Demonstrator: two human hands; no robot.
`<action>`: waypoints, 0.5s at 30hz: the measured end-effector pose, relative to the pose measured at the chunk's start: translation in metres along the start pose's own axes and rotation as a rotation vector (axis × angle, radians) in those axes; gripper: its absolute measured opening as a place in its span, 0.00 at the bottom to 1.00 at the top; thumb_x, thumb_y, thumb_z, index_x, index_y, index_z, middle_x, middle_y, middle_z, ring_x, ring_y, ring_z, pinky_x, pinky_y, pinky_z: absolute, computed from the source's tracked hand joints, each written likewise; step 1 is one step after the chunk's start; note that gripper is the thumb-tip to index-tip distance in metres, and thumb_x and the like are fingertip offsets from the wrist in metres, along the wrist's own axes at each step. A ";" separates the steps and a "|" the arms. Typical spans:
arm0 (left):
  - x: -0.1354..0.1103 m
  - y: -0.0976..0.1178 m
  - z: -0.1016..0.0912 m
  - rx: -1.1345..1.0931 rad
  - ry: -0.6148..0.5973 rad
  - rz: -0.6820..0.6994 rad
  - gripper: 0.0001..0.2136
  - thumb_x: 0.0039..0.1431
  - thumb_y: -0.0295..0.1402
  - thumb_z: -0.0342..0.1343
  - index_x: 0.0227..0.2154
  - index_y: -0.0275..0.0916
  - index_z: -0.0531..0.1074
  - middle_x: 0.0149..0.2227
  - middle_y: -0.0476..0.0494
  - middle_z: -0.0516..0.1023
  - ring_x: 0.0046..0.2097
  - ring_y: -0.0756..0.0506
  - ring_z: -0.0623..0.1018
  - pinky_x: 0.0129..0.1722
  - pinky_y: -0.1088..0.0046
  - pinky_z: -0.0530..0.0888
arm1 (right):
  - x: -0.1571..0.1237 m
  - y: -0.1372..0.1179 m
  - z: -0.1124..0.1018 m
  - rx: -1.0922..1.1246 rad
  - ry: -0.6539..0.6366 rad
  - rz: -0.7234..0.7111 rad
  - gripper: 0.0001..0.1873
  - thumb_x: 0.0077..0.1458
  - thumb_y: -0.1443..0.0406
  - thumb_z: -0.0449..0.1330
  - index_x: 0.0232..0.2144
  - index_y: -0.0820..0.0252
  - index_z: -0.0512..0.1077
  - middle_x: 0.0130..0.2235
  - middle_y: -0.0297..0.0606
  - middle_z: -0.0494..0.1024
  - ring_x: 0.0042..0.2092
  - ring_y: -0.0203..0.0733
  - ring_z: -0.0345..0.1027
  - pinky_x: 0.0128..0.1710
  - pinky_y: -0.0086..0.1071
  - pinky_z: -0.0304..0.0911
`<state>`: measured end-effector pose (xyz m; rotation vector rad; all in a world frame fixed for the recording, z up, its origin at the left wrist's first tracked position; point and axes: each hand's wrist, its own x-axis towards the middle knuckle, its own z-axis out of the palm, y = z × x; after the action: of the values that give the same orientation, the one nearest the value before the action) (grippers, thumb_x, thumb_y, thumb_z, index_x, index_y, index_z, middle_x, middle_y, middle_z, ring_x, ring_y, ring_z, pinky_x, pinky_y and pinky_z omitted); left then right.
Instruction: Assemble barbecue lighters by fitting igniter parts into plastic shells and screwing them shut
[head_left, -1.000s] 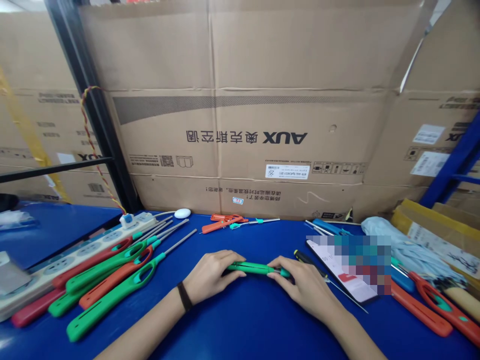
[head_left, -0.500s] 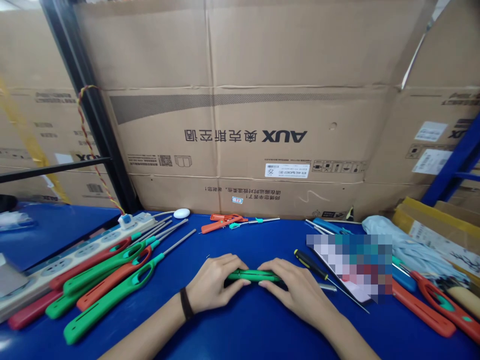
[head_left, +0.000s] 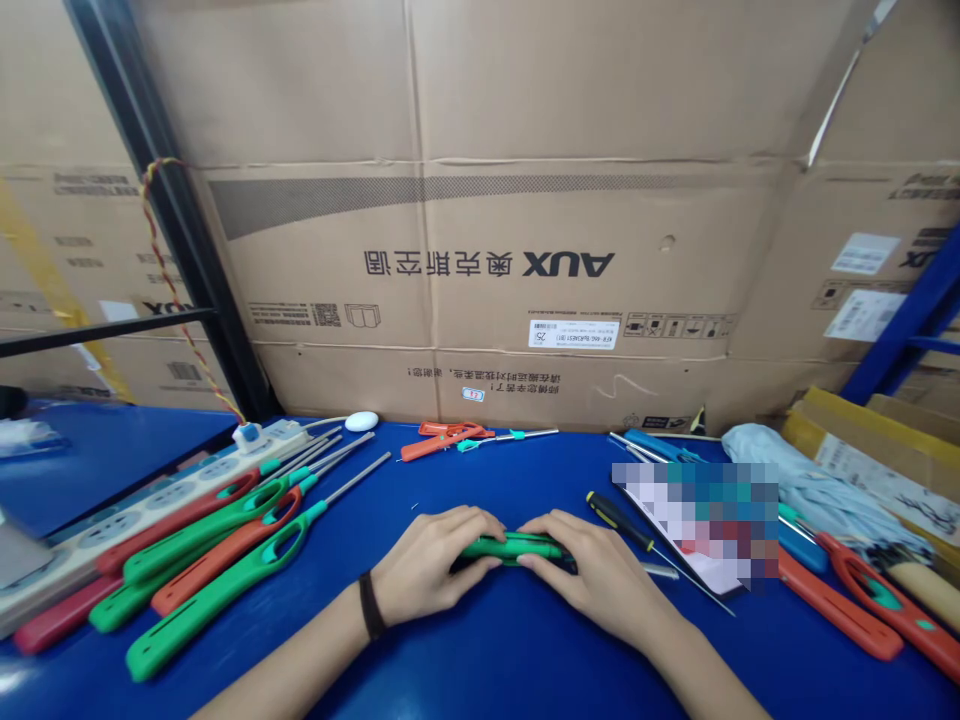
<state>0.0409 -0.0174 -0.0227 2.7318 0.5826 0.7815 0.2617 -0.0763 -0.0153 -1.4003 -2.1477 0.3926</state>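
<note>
Both my hands press on one green long-handled lighter [head_left: 511, 547] lying on the blue table [head_left: 487, 650]. My left hand [head_left: 431, 560] wraps its fingers around the lighter's left end; a dark band circles that wrist. My right hand [head_left: 592, 570] is closed over the right end, hiding most of it. A thin metal tip [head_left: 660, 571] pokes out to the right of my right hand.
A pile of green and red lighters [head_left: 210, 545] lies at left beside a white power strip [head_left: 135, 510]. A black screwdriver [head_left: 622, 515], a blurred device [head_left: 697, 515], more red lighters [head_left: 862, 600] and a pale cloth [head_left: 817, 490] lie at right. Cardboard boxes [head_left: 487, 250] wall off the back.
My hands have slid closer together along the green lighter, so less of its green body shows between them. The view has shifted down slightly.
</note>
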 end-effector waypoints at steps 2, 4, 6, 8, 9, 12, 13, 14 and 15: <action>0.000 0.000 0.000 0.000 -0.002 0.001 0.07 0.61 0.30 0.51 0.42 0.41 0.67 0.43 0.45 0.75 0.43 0.48 0.76 0.44 0.74 0.73 | 0.000 -0.001 0.000 0.014 0.000 -0.004 0.09 0.59 0.59 0.56 0.42 0.49 0.71 0.41 0.32 0.76 0.41 0.41 0.71 0.42 0.31 0.63; 0.000 0.000 0.000 -0.008 -0.003 0.011 0.06 0.61 0.29 0.51 0.41 0.41 0.67 0.43 0.46 0.75 0.44 0.48 0.76 0.44 0.75 0.73 | 0.000 -0.001 0.000 0.026 0.000 -0.011 0.09 0.58 0.58 0.57 0.41 0.49 0.71 0.42 0.31 0.76 0.41 0.41 0.70 0.42 0.30 0.62; -0.001 0.000 0.000 -0.001 -0.001 0.030 0.05 0.62 0.29 0.51 0.41 0.41 0.67 0.43 0.46 0.76 0.44 0.48 0.76 0.44 0.75 0.73 | -0.001 -0.002 -0.001 0.030 -0.003 -0.007 0.08 0.58 0.57 0.57 0.40 0.50 0.70 0.40 0.30 0.76 0.40 0.40 0.70 0.40 0.30 0.62; -0.001 0.001 0.002 0.045 -0.001 0.063 0.04 0.62 0.29 0.50 0.38 0.40 0.68 0.43 0.46 0.76 0.44 0.48 0.75 0.42 0.75 0.73 | -0.001 -0.002 -0.001 0.023 -0.013 0.008 0.07 0.60 0.58 0.54 0.37 0.51 0.70 0.37 0.30 0.76 0.37 0.39 0.70 0.37 0.29 0.61; -0.002 0.001 0.003 0.074 -0.005 0.083 0.04 0.63 0.29 0.49 0.37 0.40 0.68 0.43 0.46 0.76 0.44 0.48 0.75 0.41 0.75 0.73 | -0.001 -0.002 0.000 0.013 -0.022 0.011 0.07 0.61 0.58 0.52 0.36 0.51 0.69 0.36 0.30 0.75 0.36 0.39 0.70 0.36 0.29 0.61; -0.003 0.001 0.006 0.124 -0.029 0.136 0.06 0.64 0.29 0.48 0.34 0.40 0.70 0.43 0.46 0.76 0.44 0.47 0.74 0.40 0.74 0.73 | -0.002 -0.001 0.001 -0.027 -0.056 -0.005 0.07 0.62 0.61 0.51 0.35 0.52 0.68 0.36 0.30 0.74 0.35 0.38 0.69 0.35 0.29 0.60; -0.004 0.000 0.007 0.116 -0.034 0.144 0.06 0.64 0.29 0.48 0.34 0.40 0.70 0.43 0.46 0.76 0.44 0.47 0.74 0.40 0.74 0.73 | -0.003 -0.001 0.001 -0.042 -0.067 -0.012 0.06 0.62 0.61 0.51 0.35 0.52 0.68 0.36 0.30 0.73 0.35 0.38 0.69 0.35 0.28 0.60; -0.004 0.000 0.007 0.097 -0.032 0.147 0.06 0.63 0.29 0.49 0.34 0.40 0.70 0.44 0.46 0.76 0.44 0.47 0.74 0.41 0.74 0.73 | -0.003 0.000 0.001 -0.055 -0.075 -0.015 0.06 0.62 0.61 0.52 0.35 0.52 0.68 0.36 0.30 0.73 0.35 0.38 0.69 0.34 0.28 0.60; -0.005 0.000 0.007 0.071 -0.027 0.142 0.05 0.62 0.29 0.49 0.34 0.40 0.71 0.44 0.45 0.76 0.44 0.47 0.74 0.41 0.74 0.73 | -0.004 0.000 0.001 -0.068 -0.082 -0.014 0.05 0.62 0.61 0.52 0.35 0.52 0.68 0.36 0.30 0.73 0.34 0.37 0.69 0.34 0.28 0.60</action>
<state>0.0410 -0.0201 -0.0306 2.8699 0.4218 0.7692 0.2620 -0.0797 -0.0171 -1.4283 -2.2546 0.3815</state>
